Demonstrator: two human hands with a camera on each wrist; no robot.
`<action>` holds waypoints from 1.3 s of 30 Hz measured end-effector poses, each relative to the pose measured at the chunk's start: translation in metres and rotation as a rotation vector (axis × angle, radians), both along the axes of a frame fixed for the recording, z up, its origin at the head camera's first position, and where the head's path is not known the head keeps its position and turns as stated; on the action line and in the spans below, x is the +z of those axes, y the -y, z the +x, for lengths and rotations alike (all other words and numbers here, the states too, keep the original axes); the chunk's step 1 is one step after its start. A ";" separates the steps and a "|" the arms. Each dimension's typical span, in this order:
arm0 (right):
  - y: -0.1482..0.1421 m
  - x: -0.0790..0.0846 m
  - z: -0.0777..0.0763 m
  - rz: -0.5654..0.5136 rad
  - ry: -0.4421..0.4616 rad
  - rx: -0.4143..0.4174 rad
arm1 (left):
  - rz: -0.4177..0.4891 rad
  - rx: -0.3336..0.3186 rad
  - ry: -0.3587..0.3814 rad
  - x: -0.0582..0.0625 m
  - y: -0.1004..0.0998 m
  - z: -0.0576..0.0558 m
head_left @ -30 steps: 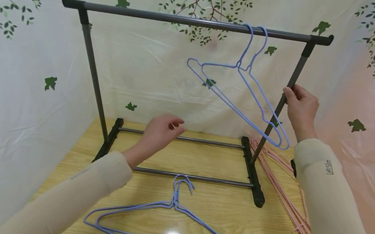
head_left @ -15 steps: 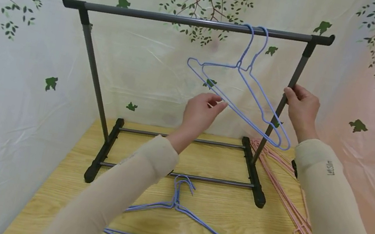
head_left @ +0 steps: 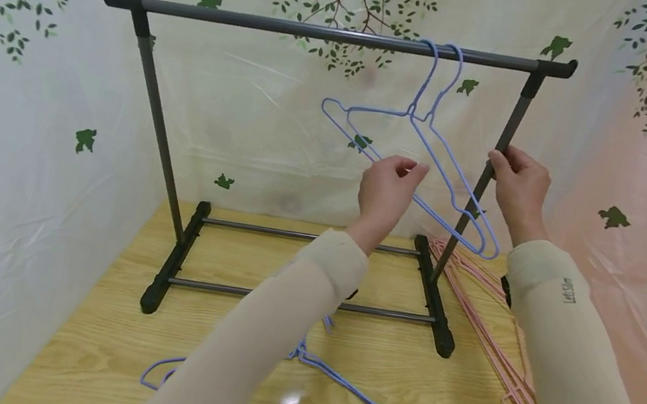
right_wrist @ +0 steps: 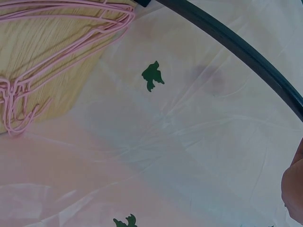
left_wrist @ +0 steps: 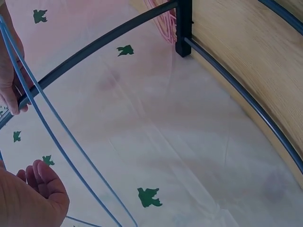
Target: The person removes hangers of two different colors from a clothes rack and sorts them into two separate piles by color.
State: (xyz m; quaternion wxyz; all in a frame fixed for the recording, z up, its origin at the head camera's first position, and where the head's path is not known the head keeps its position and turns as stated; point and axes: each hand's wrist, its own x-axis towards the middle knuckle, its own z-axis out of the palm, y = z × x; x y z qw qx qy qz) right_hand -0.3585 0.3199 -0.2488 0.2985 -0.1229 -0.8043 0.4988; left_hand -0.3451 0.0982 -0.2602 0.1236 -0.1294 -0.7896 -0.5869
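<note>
Two blue clothes hangers (head_left: 430, 150) hang by their hooks from the top bar (head_left: 276, 25) of a dark garment rack, right of its middle. My left hand (head_left: 389, 188) is in front of their lower bars, overlapping them in the head view. Its fingers are loosely bent with nothing between them, and the left wrist view shows that hand (left_wrist: 40, 194) beside the hanger bars (left_wrist: 71, 158). With thumb and fingers, my right hand (head_left: 519, 189) grips the rack's right post (head_left: 508, 126). Only a sliver of the right hand (right_wrist: 293, 189) appears in the right wrist view.
More blue hangers (head_left: 355, 388) lie on the wooden table (head_left: 97, 343) in front of the rack base (head_left: 442, 331), partly covered by my left sleeve. Several pink hangers (head_left: 490, 325) lie right of the base. A printed white sheet (head_left: 261, 112) hangs behind.
My left hand has moved right and up, from above the rack base to the hanging blue hangers. The right hand keeps its grip on the post.
</note>
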 end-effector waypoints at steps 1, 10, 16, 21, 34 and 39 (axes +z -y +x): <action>0.001 0.000 0.000 0.000 0.002 0.001 | 0.005 0.005 -0.003 0.001 -0.002 0.001; 0.006 0.002 -0.001 0.012 0.001 0.003 | 0.012 0.006 -0.001 0.008 -0.013 0.004; 0.006 0.002 -0.002 0.015 0.001 0.000 | -0.001 0.020 -0.013 0.013 -0.017 0.005; 0.006 0.001 -0.002 0.027 -0.015 -0.004 | -0.015 0.042 -0.020 0.015 -0.016 0.005; 0.001 0.000 -0.001 0.017 -0.016 -0.003 | 0.003 0.061 -0.061 0.018 0.004 0.000; 0.000 0.000 0.000 0.018 -0.020 -0.002 | -0.011 0.023 -0.084 0.018 0.016 0.003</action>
